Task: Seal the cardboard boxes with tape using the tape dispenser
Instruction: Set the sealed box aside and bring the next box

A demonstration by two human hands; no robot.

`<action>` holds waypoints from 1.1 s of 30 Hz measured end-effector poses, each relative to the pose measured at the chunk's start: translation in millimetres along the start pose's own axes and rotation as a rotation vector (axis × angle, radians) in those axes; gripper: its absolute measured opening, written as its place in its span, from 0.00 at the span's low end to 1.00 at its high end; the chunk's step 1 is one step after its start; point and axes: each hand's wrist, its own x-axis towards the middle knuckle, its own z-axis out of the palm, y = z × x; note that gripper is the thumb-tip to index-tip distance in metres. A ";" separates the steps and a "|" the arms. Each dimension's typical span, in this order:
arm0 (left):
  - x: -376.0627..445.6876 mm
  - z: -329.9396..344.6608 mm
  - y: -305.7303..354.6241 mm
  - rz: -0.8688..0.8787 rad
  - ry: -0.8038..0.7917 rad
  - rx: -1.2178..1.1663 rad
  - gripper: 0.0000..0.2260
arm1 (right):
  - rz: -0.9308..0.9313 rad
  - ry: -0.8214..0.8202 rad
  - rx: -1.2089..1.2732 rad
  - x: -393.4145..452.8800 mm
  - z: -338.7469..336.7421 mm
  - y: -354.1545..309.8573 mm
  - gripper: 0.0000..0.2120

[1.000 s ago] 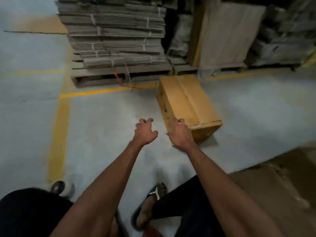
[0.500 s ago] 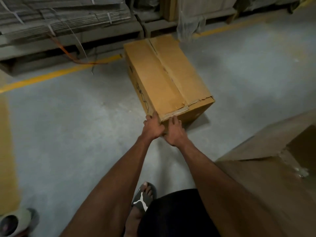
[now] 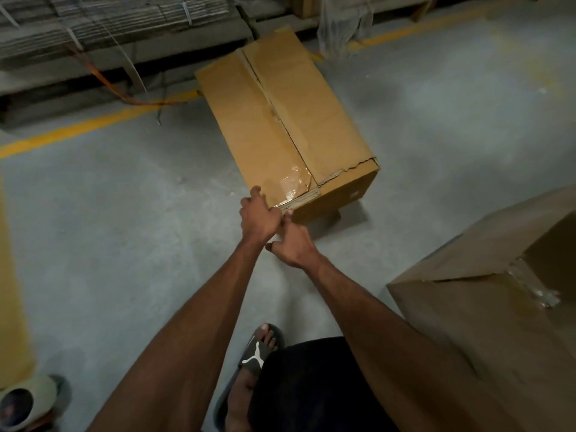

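The box (image 3: 286, 126) lies on the floor (image 3: 124, 213), its long seam running away from the person, the left hand (image 3: 258, 216) gripping its near corner, the right hand (image 3: 293, 244) loosely curled just below.

No words or numbers can be read anywhere on the grey concrete floor or on what stands on it. The one sign that shows is a white leaping-cat logo — a brand mark with no lettering — on the strap of the black rubber slide sandal (image 3: 260, 353) at the lower middle. The brown cardboard box (image 3: 290, 129) carries a small pale round mark on its near end face — too small to read.
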 end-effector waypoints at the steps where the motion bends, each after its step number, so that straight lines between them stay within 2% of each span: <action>1: -0.8 -1.6 -1.9 -0.024 -0.004 -0.022 0.30 | 0.006 0.007 0.027 -0.2 -1.3 -2.0 0.32; 4: -5.6 0.5 -5.4 -0.052 -0.046 -0.072 0.32 | 0.055 0.035 0.060 2.1 -10.0 -1.2 0.36; 7: -5.6 12.2 -7.2 0.068 -0.148 -0.025 0.34 | 0.094 0.049 0.068 6.7 -21.7 7.2 0.36; 11: 0.7 33.7 -10.9 0.230 -0.236 0.189 0.23 | 0.097 0.036 0.111 9.5 -21.7 15.3 0.35; 13: 6.4 41.1 -9.0 0.294 -0.216 0.252 0.19 | 0.088 0.069 0.134 12.0 -20.4 18.4 0.31; 14: 11.1 42.5 -7.6 0.312 -0.201 0.287 0.19 | 0.078 0.107 0.138 13.0 -20.4 20.1 0.29; 18: 23.6 36.4 -8.9 0.379 -0.155 0.449 0.33 | 0.055 0.377 0.149 20.3 -24.3 31.6 0.25; 20: 26.5 27.6 -20.1 0.366 -0.118 0.474 0.36 | 0.025 0.423 0.129 22.2 -27.1 36.0 0.24; 27: 38.1 -48.2 -96.6 0.391 -0.031 0.460 0.41 | -0.136 0.271 -0.170 25.5 -19.1 33.9 0.26; 31: 40.4 -90.0 -126.8 0.328 0.032 0.428 0.43 | -0.194 0.180 -0.223 27.8 -15.0 20.7 0.23; 33: 39.8 -100.9 -128.7 0.308 0.033 0.421 0.42 | -0.183 0.194 -0.187 28.4 -14.7 13.9 0.21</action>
